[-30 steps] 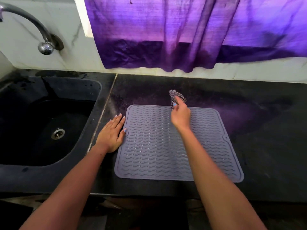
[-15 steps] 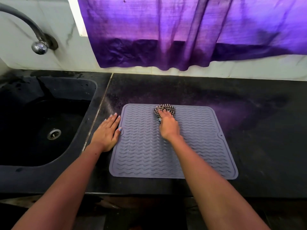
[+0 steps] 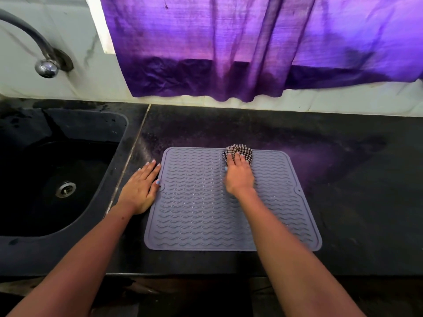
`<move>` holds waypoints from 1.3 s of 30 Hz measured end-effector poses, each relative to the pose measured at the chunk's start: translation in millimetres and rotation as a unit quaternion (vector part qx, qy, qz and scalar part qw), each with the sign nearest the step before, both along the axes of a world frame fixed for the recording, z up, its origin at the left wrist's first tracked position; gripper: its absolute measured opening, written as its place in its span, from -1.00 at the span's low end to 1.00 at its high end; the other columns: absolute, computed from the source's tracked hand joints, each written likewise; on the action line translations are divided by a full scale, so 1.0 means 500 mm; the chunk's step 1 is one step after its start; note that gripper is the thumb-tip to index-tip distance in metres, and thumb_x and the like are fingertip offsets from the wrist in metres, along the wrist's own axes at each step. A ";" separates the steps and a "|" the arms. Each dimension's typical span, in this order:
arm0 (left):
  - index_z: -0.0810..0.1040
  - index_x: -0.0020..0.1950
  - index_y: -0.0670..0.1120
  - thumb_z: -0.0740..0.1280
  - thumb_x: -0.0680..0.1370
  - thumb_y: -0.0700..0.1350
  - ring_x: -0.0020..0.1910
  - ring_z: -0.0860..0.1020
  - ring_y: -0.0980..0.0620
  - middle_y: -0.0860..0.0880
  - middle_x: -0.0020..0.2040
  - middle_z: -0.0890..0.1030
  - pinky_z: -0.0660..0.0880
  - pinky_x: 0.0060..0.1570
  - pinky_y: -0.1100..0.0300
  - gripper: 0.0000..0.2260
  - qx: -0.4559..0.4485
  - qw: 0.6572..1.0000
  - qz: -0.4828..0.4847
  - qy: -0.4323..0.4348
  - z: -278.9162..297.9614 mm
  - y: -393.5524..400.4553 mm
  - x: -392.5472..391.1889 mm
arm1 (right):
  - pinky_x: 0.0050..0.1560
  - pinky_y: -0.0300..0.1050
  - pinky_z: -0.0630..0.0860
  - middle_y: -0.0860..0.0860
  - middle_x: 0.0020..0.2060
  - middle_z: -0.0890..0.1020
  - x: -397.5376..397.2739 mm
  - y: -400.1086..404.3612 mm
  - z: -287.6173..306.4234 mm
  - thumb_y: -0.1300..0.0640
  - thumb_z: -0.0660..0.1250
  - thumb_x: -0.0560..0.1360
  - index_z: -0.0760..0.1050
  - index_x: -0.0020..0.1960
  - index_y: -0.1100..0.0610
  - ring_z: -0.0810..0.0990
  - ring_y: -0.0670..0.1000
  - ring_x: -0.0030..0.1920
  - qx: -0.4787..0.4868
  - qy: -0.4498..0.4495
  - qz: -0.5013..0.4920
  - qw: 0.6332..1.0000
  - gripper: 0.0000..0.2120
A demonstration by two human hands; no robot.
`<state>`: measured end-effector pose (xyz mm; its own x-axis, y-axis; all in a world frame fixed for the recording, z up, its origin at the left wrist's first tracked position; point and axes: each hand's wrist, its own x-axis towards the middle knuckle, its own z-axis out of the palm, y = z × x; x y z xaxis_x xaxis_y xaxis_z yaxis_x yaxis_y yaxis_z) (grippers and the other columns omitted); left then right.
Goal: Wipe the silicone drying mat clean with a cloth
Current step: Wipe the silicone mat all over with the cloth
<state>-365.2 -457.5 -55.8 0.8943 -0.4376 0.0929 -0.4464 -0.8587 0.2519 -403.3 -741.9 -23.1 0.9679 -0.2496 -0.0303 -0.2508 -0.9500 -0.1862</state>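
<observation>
Wiping has begun: right hand [image 3: 239,177] presses the cloth [image 3: 238,152] flat-fingered onto the far edge of the mat [image 3: 199,213] lying on the bench [image 3: 343,202], left hand [image 3: 140,188] open, bracing its left edge; next, probably strokes toward the near side.

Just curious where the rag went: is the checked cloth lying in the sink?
No, the checked cloth sits on the mat under the right hand, near its far edge.
</observation>
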 end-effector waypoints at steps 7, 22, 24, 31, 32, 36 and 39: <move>0.08 0.51 -0.11 -0.27 0.47 0.21 0.52 0.02 0.03 -0.05 0.54 0.07 -0.08 0.49 0.14 -0.30 0.000 1.000 -0.002 -0.003 0.000 0.000 -0.001 | 0.46 -0.11 0.09 0.12 0.50 0.16 -0.003 -0.025 0.027 0.33 0.13 0.56 0.11 0.51 0.09 0.18 0.08 0.48 0.124 -0.029 -0.003 0.992 -0.44; 0.18 0.48 -0.16 -0.18 0.49 0.18 0.50 0.12 -0.05 -0.12 0.51 0.17 0.01 0.48 0.07 -0.33 -0.013 1.000 -0.010 -0.021 -0.001 0.001 0.001 | 0.50 -0.08 0.03 0.11 0.51 0.12 -0.025 -0.062 0.019 0.27 0.10 0.57 0.03 0.52 0.13 0.09 0.08 0.51 0.035 -0.028 -0.018 0.999 -0.45; 0.18 0.49 -0.16 -0.18 0.50 0.17 0.50 0.12 -0.05 -0.12 0.51 0.16 0.01 0.48 0.07 -0.34 -0.009 1.000 -0.007 -0.019 -0.002 0.002 0.001 | 0.51 -0.08 -0.08 0.08 0.53 0.05 -0.018 -0.065 -0.001 0.28 0.09 0.58 -0.03 0.53 0.12 -0.01 0.05 0.53 0.012 -0.034 -0.031 0.999 -0.43; 0.17 0.49 -0.16 -0.18 0.50 0.17 0.50 0.11 -0.05 -0.12 0.51 0.16 0.02 0.48 0.05 -0.34 -0.003 1.000 -0.008 -0.018 -0.004 0.000 0.003 | 0.46 -0.10 0.17 0.07 0.49 0.21 -0.025 -0.072 0.015 0.33 0.13 0.55 0.14 0.50 0.08 0.24 0.05 0.46 0.108 -0.070 -0.040 0.991 -0.45; 0.17 0.49 -0.16 -0.19 0.50 0.17 0.50 0.11 -0.05 -0.12 0.51 0.16 0.01 0.48 0.05 -0.34 -0.003 1.000 -0.007 -0.018 -0.004 0.001 0.003 | 0.29 -0.10 0.37 0.08 0.44 0.32 -0.027 -0.076 0.023 0.33 0.12 0.56 0.23 0.47 0.06 0.43 0.07 0.30 0.184 -0.094 -0.071 0.976 -0.49; 0.16 0.49 -0.15 -0.19 0.49 0.18 0.51 0.10 -0.04 -0.11 0.52 0.16 0.00 0.48 0.07 -0.33 -0.003 1.000 -0.005 -0.020 -0.004 0.000 0.003 | -0.18 -0.19 0.47 0.14 0.21 0.53 -0.008 -0.122 0.070 0.28 0.06 0.61 0.39 0.38 0.09 0.53 -0.02 -0.11 0.578 -0.202 -0.248 0.751 -0.62; 0.17 0.49 -0.15 -0.19 0.49 0.18 0.50 0.11 -0.05 -0.12 0.51 0.17 0.01 0.48 0.06 -0.33 -0.006 1.000 -0.006 -0.019 -0.005 0.000 0.004 | 0.08 -0.18 0.50 0.11 0.29 0.50 -0.007 -0.154 0.100 0.28 0.07 0.61 0.38 0.38 0.10 0.55 0.09 0.15 0.569 -0.260 -0.333 0.705 -0.62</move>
